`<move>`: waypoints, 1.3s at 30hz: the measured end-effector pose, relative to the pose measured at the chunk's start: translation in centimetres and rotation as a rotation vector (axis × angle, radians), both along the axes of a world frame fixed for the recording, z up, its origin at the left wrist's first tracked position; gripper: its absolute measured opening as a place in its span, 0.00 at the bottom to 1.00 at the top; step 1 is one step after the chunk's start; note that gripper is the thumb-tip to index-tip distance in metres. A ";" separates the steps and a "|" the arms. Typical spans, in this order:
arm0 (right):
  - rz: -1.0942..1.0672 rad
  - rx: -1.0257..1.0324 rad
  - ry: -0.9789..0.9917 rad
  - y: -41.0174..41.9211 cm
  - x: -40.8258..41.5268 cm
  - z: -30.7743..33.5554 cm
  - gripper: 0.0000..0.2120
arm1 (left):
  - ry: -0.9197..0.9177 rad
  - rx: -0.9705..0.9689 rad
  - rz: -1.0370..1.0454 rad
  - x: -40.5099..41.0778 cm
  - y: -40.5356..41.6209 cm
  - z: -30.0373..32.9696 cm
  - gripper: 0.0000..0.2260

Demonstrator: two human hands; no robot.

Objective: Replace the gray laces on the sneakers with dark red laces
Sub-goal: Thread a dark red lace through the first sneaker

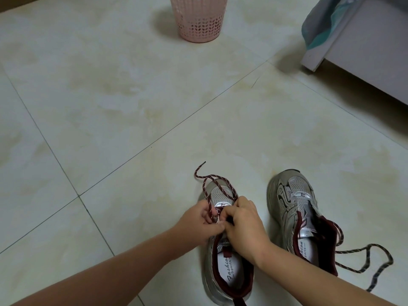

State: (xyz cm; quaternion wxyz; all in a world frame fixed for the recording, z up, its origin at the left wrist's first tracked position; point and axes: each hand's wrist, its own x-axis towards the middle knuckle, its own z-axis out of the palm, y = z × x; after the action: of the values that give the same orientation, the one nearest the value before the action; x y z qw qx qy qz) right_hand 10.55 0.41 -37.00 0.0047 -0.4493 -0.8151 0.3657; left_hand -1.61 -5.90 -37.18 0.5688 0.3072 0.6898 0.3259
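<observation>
Two silver sneakers with dark red lining stand on the tile floor. Over the left sneaker (229,281) both hands work at the eyelets. My left hand (198,221) pinches a dark red lace (212,180) that loops forward over the toe, its free end lying on the floor. My right hand (245,224) has its fingers curled at the tongue, pinching the same lace; the fingertips are hidden. The right sneaker (293,208) stands apart with no lace in its eyelets. Beside its heel a dark gray lace (373,259) trails loosely across the floor.
A pink perforated basket (199,18) stands at the far centre of the floor. A pale furniture panel (362,45) with blue-gray cloth (320,25) hanging over it sits at the upper right. Cream tiles (110,107) stretch out ahead and left.
</observation>
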 end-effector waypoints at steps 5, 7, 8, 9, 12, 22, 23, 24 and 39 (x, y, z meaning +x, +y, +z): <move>0.014 0.001 0.035 0.2 -0.2 0.5 0.06 | 0.105 0.060 -0.068 1.2 -0.4 0.8 0.16; 0.068 0.084 -0.023 0.3 -0.1 1.6 0.06 | 0.240 0.067 -0.015 1.7 -0.4 1.1 0.15; 0.103 0.180 -0.057 0.5 -0.1 2.3 0.07 | 0.278 0.074 0.004 1.9 -0.4 1.0 0.14; 0.128 0.286 -0.081 0.8 0.0 3.2 0.08 | 0.304 0.072 0.008 1.9 -0.5 0.8 0.13; -0.037 0.387 0.016 3.3 1.2 5.7 0.08 | 0.315 0.015 0.002 1.5 -0.9 0.2 0.11; -0.800 -0.979 0.886 6.1 1.7 8.6 0.11 | 0.291 -0.021 0.072 1.8 -0.5 1.0 0.13; -0.804 -1.066 0.865 5.6 1.3 8.1 0.11 | 0.312 -0.016 0.072 1.8 -0.5 1.0 0.12; -0.792 -1.085 0.805 5.3 0.9 7.6 0.12 | 0.319 -0.014 0.069 1.8 -0.5 1.0 0.12; -0.777 -0.063 0.503 12.0 4.2 8.9 0.12 | 0.507 0.027 0.026 1.9 -1.2 0.6 0.11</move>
State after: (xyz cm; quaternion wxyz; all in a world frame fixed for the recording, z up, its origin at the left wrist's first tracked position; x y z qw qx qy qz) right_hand 14.70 12.36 -28.05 0.3252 -0.6187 -0.5483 0.4591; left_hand 0.26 -7.05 -36.53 0.3691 0.3779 0.8099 0.2549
